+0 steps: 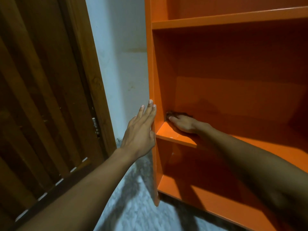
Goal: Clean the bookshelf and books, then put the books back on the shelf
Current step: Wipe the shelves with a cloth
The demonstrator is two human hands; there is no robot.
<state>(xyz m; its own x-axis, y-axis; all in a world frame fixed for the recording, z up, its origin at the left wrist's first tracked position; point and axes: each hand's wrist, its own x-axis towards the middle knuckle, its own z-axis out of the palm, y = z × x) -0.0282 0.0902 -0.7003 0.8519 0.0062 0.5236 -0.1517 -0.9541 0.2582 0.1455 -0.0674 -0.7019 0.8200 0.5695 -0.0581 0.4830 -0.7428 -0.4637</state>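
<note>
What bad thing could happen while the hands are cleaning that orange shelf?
The right hand is pushing a dark cloth deep into the back corner of the orange bookshelf, so dust may just get packed in there instead of coming out. The left hand presses flat on the shelf's side panel; a hard push might make the empty shelf wobble or slide on the floor.
</note>
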